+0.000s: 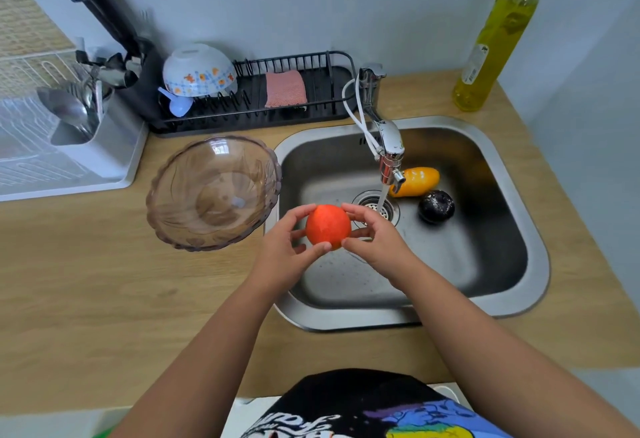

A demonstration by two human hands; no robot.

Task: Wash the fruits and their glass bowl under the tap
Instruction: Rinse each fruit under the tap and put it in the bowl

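From our head camera, we hold an orange fruit (pixel 328 226) between our left hand (pixel 282 247) and right hand (pixel 375 233), fingertips closed round it, over the sink's (pixel 512 302) left side. The tap (pixel 389 150) runs just right of it. A yellow fruit (pixel 417 181) and a dark fruit (pixel 436 206) lie in the sink; the bowl (pixel 213 192) sits empty on the counter. We should probably shift the fruit right into the stream and turn it.
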